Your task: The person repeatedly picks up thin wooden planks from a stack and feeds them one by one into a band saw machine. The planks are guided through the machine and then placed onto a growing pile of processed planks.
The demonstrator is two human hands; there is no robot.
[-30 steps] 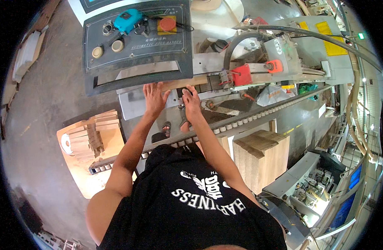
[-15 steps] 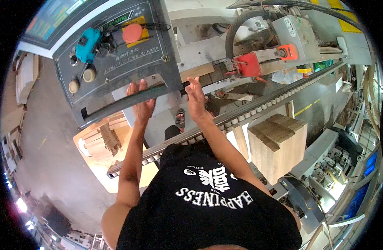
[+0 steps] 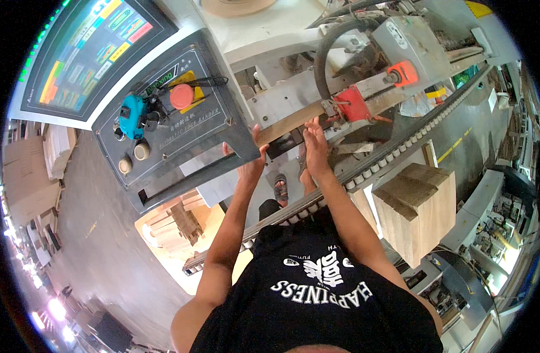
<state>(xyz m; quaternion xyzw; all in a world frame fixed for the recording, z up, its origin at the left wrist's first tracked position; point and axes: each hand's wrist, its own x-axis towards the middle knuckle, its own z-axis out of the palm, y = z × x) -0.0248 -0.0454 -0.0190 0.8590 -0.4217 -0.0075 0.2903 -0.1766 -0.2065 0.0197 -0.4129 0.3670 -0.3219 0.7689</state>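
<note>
A narrow wooden board (image 3: 286,127) lies on the machine's metal bed between the dark console and a red clamp-like part (image 3: 351,105). My left hand (image 3: 253,167) is at the console's lower right corner, which covers part of it. Its visible fingers are spread, with one tip by the board's left end; whether it touches the board I cannot tell. At the board's near edge is my right hand (image 3: 316,147), fingers stretched upward and nothing in its grasp. Its fingertips come up to the board; contact is unclear.
The console (image 3: 181,126) carries a red button (image 3: 181,96), a teal device (image 3: 132,116) and knobs, below a lit screen (image 3: 99,53). A roller rail (image 3: 364,170) crosses before me. Wooden blocks (image 3: 420,206) are stacked right; wood pieces (image 3: 184,220) lie on a left table.
My left hand has moved right, from under the console's front bar to its corner by the board. My right hand has shifted right along the board's near side. The view has also shifted.
</note>
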